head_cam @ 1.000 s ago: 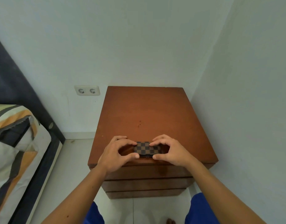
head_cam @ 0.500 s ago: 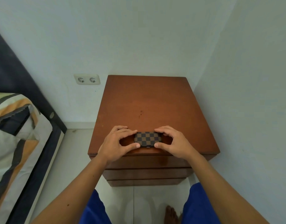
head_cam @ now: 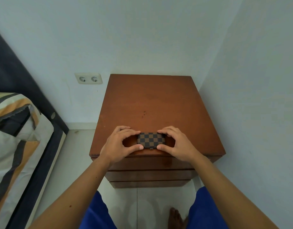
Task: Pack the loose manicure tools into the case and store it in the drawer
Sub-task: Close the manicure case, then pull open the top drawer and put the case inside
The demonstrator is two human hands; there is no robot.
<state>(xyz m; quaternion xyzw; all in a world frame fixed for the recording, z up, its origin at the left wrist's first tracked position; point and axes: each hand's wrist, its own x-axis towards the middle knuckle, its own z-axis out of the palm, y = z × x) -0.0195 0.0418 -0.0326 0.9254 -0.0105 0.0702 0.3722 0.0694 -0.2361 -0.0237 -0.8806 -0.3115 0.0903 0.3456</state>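
Gripping the checkered case (head_cam: pixel 150 140) between my left hand (head_cam: pixel 118 145) and right hand (head_cam: pixel 177 144), both pinching its ends; packing looks done, so next comes opening a drawer (head_cam: pixel 150 164) below my wrists.

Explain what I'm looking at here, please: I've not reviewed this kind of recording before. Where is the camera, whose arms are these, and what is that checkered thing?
There is no machine here. The single view comes from a wide-angle camera worn on a person's head, looking forward and down, so the two bare arms reaching in from the bottom are the wearer's own. The left hand and the right hand each pinch one end of a small closed checkered case, fingers on its far edge and thumbs on its near edge. The case lies flat near the front edge of a brown wooden nightstand. No loose tools are visible on top. Below the top, the drawer fronts all look closed. To the left are a bed with striped bedding and a double wall socket; the wearer's blue shorts and a bare foot show at the bottom.
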